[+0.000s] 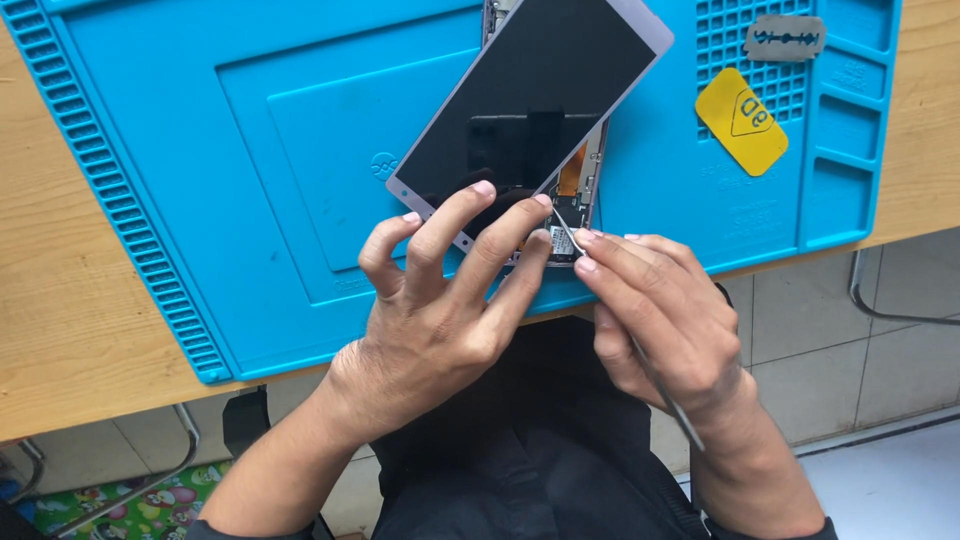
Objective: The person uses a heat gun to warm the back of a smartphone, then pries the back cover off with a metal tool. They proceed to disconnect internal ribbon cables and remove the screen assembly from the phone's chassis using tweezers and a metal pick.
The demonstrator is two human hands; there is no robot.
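**Tool tip at the phone's near end**

The left hand (430,320) presses spread fingers on the lifted phone screen (530,95) over the blue mat (200,150). The right hand (660,310) pinches a thin metal tool (566,237) — tip at the exposed board (566,222), just beyond the fingertips; the screen's long axis runs away, up-right.

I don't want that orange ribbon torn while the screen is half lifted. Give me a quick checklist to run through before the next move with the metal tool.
1. Left hand steadies the screen panel: ok, fingertips rest on its lower edge.
2. Right hand has the thin metal tool under control: ok, pinched near the tip.
3. Tool tip is clear of the orange ribbon: cannot tell, fingers hide the tip.
4. Ribbon is slack: cannot tell, mostly hidden by the panel.
5. Phone body lies fully on the blue mat: ok.
6. Razor blade and yellow pick are away from the hands: ok.
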